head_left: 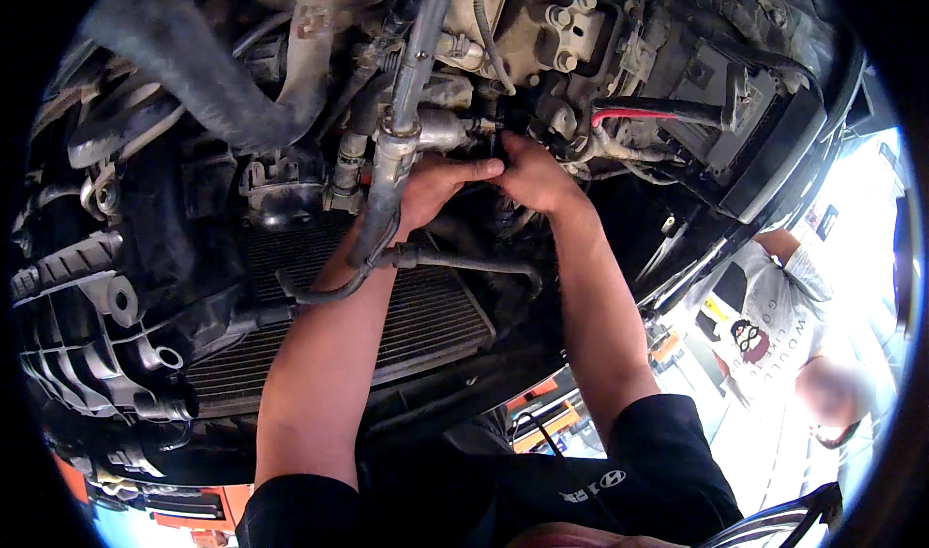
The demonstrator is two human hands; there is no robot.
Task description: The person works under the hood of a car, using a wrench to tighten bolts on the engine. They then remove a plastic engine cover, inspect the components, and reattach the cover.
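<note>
left hand (435,188): reached up into the engine bay, fingers curled, forefinger stretched right toward the other hand; it pressed against a small part at the far centre, though what it gripped was hidden by the fingers.
right hand (530,173): just right of the left one, touching its fingertip, fingers folded around something dark; whether it was clamped on a part could not be told.
hands together: both met at one spot, thumbs and fingertips close, forearms running up from the near edge.
metal pipe (411,84): one grey tube, long axis running from the far top down to the near left of the hands, ending at a fitting (440,130) that pointed right toward the fingers.
black hose (455,258): one thin hose, lying left to right under the wrists, curving down at its right end.
large hose (194,69): one thick dark hose, slanting from far left toward the centre.
radiator (426,321): one finned panel, near the forearms, lying flat across the middle.
red cable (634,115): one red lead, pointing right, far right of the hands.
label: a pale patch on the grey pipe's upper neighbour, too small to read.
other person (784,316): one, at the right, in a light printed shirt, well apart.
</note>
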